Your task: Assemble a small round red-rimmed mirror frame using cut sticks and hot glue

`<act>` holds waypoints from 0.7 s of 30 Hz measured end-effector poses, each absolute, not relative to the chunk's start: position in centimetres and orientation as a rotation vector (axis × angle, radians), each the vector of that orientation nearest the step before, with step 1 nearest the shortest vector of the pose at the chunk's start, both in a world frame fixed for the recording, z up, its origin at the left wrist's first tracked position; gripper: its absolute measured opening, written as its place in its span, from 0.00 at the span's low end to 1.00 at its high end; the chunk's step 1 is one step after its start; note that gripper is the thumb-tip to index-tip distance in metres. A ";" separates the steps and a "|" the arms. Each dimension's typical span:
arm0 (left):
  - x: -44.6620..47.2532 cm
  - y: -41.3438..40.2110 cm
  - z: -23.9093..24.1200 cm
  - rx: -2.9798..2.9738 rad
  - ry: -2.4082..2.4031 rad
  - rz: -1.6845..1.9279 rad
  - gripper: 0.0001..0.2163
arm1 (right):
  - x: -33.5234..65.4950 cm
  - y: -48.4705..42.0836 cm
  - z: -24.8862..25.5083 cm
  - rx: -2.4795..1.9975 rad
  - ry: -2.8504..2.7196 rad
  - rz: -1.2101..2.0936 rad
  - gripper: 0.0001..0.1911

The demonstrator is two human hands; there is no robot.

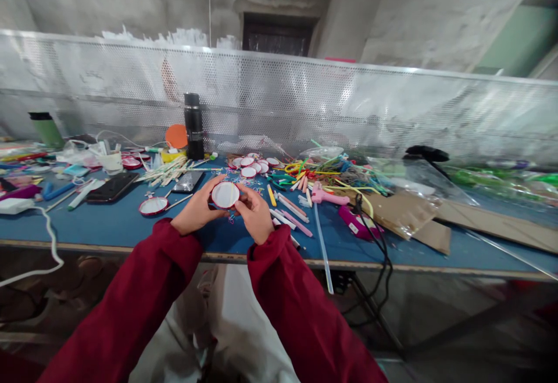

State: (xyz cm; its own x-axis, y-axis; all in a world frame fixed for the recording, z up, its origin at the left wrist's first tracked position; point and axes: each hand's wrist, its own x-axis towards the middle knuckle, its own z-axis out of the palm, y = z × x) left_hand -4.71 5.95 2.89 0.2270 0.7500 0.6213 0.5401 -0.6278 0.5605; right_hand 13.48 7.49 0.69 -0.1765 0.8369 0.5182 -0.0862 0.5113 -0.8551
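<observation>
Between both hands I hold a small round mirror [225, 195] with a red rim, its pale face turned up toward me, just above the blue table. My left hand [198, 206] grips its left edge, thumb along the lower rim. The fingers of my right hand [255, 211] pinch the right edge. Another red-rimmed round mirror [153, 206] lies on the table left of my left hand, with a thin stick beside it. Beyond my hands sits a pile of similar round pieces [249, 171]. Tiny colourful bits are scattered on the table around my fingers.
Several pens [290, 211] lie right of my hands, near a pink glue gun [326, 196] and a clear stick [323, 249] overhanging the edge. A black bottle [194, 127] stands behind. Phones [112, 188] and clutter lie left; cardboard [392, 214] lies right. A perforated metal panel [270, 92] runs behind.
</observation>
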 end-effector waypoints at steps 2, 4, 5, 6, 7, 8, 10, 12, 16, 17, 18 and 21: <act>-4.7 5.9 2.9 2.239 1.201 1.361 0.45 | 13.5 7.5 0.6 -0.677 -1.534 0.931 0.23; -4.6 5.8 2.9 2.134 1.142 1.376 0.46 | 13.6 7.7 0.6 -0.694 -1.537 0.900 0.23; -4.6 5.7 2.9 2.047 1.110 1.374 0.45 | 13.6 7.7 0.5 -0.712 -1.534 0.877 0.23; -4.5 5.6 2.9 1.945 1.086 1.373 0.43 | 13.7 7.8 0.4 -0.731 -1.530 0.853 0.22; -4.5 5.5 2.8 1.840 1.075 1.381 0.40 | 13.7 7.9 0.4 -0.746 -1.529 0.831 0.20; -4.5 5.5 2.8 1.746 1.075 1.395 0.35 | 13.8 8.0 0.4 -0.753 -1.533 0.813 0.19; -4.5 5.5 2.8 1.621 1.098 1.448 0.28 | 13.8 8.1 0.3 -0.755 -1.554 0.775 0.15; -4.5 5.7 2.7 1.577 1.126 1.493 0.24 | 13.8 8.2 0.3 -0.767 -1.567 0.738 0.14; -4.5 6.0 2.6 1.601 1.153 1.491 0.23 | 13.8 8.0 0.4 -0.807 -1.547 0.697 0.13; -4.5 6.0 2.6 1.610 1.156 1.489 0.23 | 13.8 7.8 0.5 -0.806 -1.538 0.698 0.12; -4.5 6.0 2.6 1.616 1.159 1.489 0.22 | 13.8 7.7 0.7 -0.803 -1.525 0.701 0.12; -4.4 5.8 2.8 1.625 1.162 1.477 0.22 | 14.0 7.3 1.1 -0.818 -1.494 0.685 0.12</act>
